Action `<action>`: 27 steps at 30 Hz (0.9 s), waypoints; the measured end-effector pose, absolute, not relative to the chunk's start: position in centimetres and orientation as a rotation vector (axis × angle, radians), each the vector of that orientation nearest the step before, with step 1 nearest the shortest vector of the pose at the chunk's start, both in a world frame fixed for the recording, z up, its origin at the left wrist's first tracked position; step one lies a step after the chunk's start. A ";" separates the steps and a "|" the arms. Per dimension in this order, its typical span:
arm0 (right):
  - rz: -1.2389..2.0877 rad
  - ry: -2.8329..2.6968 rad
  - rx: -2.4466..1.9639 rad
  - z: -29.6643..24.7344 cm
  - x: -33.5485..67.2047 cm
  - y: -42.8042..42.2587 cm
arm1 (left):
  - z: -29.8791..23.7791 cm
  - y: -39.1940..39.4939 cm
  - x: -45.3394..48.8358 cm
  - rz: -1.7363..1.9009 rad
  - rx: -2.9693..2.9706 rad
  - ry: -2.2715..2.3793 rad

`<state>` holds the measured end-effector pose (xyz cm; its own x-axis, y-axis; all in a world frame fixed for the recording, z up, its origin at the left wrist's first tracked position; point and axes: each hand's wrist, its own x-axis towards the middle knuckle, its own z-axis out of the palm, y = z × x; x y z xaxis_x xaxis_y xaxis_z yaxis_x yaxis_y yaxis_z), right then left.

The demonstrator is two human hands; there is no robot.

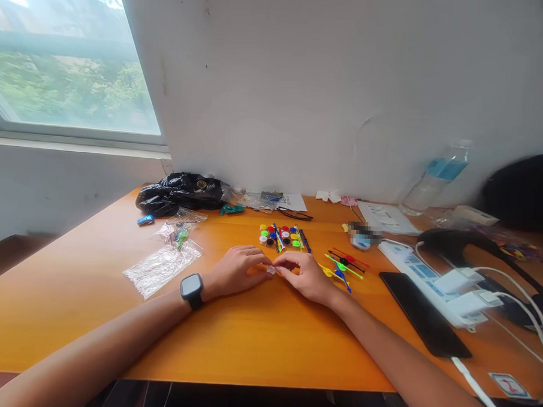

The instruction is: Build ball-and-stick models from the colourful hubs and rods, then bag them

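Note:
My left hand [241,269] and my right hand [305,277] meet low over the middle of the table, fingertips pinched together. Between them is a small white plastic piece [271,269], which both hands grip; its exact shape is too small to make out. Just beyond the fingers lie small round discs [286,235] in red, yellow, green, white and black, with thin coloured sticks [302,239] among them. To the right of my right hand are several plastic arrow spinners [343,267] in yellow, green, blue, black and red, lying loosely across one another.
Clear plastic bags [163,268] lie left, with a black plastic bag [182,192] behind them. A black phone [422,312] and a white power strip [423,279] with plugged-in chargers occupy the right side. A water bottle [437,178] stands tilted-looking near the wall.

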<state>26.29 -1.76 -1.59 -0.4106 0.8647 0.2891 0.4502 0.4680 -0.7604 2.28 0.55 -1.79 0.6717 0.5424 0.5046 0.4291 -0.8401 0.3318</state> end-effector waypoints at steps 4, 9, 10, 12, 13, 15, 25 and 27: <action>0.781 -2.039 -1.075 -1.5 26.5 -1.6 | -1.9 0.7 2.3 0.895 2.734 0.794; 0.731 -2.049 -1.106 -1.5 26.7 -1.5 | -2.1 0.9 2.2 0.872 2.730 0.767; 0.728 -2.052 -1.109 -1.5 26.7 -1.5 | -2.2 0.9 2.2 0.869 2.733 0.763; 0.721 -2.053 -1.112 -1.5 26.8 -1.4 | -2.3 0.9 2.2 0.865 2.744 0.752; 0.717 -2.048 -1.115 -1.6 26.8 -1.4 | -2.4 0.9 2.2 0.863 2.751 0.748; 0.718 -2.032 -1.126 -1.6 27.0 -1.3 | -2.4 0.9 2.3 0.860 2.764 0.743; 0.693 -2.101 -1.075 -1.9 26.9 -1.2 | -2.5 0.9 2.4 0.860 2.783 0.735; 0.652 -2.104 -1.063 -2.2 26.8 -1.0 | -2.6 1.0 2.3 0.872 2.787 0.750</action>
